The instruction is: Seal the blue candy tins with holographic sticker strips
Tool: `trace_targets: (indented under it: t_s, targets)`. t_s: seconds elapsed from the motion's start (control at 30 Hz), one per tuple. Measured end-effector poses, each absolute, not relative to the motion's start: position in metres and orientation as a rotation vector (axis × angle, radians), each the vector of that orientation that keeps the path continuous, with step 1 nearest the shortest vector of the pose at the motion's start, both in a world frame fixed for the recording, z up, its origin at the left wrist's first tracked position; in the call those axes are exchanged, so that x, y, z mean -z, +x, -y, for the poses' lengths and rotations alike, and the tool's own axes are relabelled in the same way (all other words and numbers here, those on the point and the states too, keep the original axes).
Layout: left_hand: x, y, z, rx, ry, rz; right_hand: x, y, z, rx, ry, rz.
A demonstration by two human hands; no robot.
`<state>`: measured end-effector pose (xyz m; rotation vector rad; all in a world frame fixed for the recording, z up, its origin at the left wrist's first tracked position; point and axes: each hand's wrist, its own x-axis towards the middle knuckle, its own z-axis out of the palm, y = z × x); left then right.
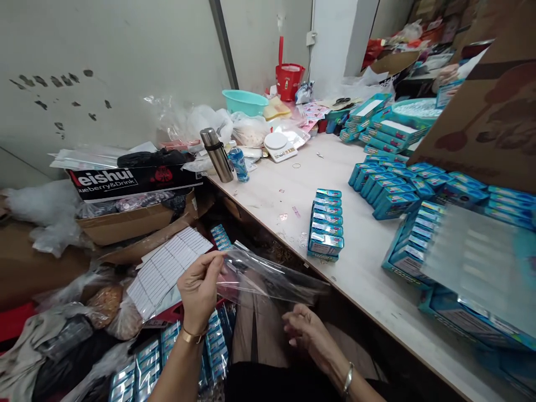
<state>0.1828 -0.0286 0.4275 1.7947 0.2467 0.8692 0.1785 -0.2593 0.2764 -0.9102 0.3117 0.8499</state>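
Right hand [307, 332] empty, loosely curled, left hand [200, 287] pinching clear plastic [272, 276], teal box [325, 226] on table [268, 201]

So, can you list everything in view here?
Table: one, whitish, centre
Clear plastic film: one, transparent, held front centre
Filled tray: one, teal, on table
Small boxes: many, teal, table's right
Wrapped packs: several, blue, lower left
Vacuum flask: one, silver, table's left edge
Bottle: one, blue, beside flask
Digital scale: one, white, right of bottle
Basins: two, turquoise, background
Bucket: one, red, back
Lined paper: some, white, left
Cartons: several, brown or black, left and right
Plastic bags: many, clear, left and back
Another person's hand: one, background right
Left hand: one, golden bracelet, pinching film
Right hand: one, silver bracelet, below film
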Motion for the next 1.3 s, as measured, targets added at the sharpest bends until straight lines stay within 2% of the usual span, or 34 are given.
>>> trace_targets:
  t_s: [0.17, 0.33, 0.4, 0.47, 0.57, 0.77, 0.87, 1.03, 1.17, 1.3]
  targets:
    - [-0.438, 0.181, 0.032, -0.405, 1.504, -0.276, -0.294, 0.209, 0.267, -0.746, -0.992, -0.177]
    - [-0.445, 0.190, 0.024, -0.192, 1.409, -0.302, -0.314, 0.214, 0.282, -0.106, -1.422, -0.137]
    - [-0.448, 0.198, 0.020, -0.166, 1.375, -0.284, -0.322, 0.205, 0.301, -0.003, -1.536, -0.048]
    - [-0.452, 0.210, 0.017, -0.096, 1.303, -0.248, -0.331, 0.199, 0.326, -0.155, -1.537, 0.115]
    - [-0.459, 0.232, 0.016, 0.059, 1.107, -0.183, -0.350, 0.208, 0.358, -0.458, -1.291, 0.229]
    - [-0.459, 0.276, 0.063, 0.228, 0.817, -0.100, -0.403, 0.264, 0.324, -0.238, -1.033, 0.177]
    - [-0.453, 0.285, 0.100, 0.325, 0.807, -0.057, -0.413, 0.282, 0.292, -0.322, -0.997, 0.325]
    - [-0.432, 0.283, 0.123, 0.447, 0.856, -0.013, -0.396, 0.275, 0.300, -0.388, -0.878, 0.372]
    - [-0.393, 0.270, 0.121, 0.515, 0.909, -0.052, -0.373, 0.258, 0.332, -0.347, -0.794, 0.179]
    - [-0.357, 0.252, 0.120, 0.616, 0.943, -0.067, -0.349, 0.256, 0.343, -0.289, -0.952, 0.021]
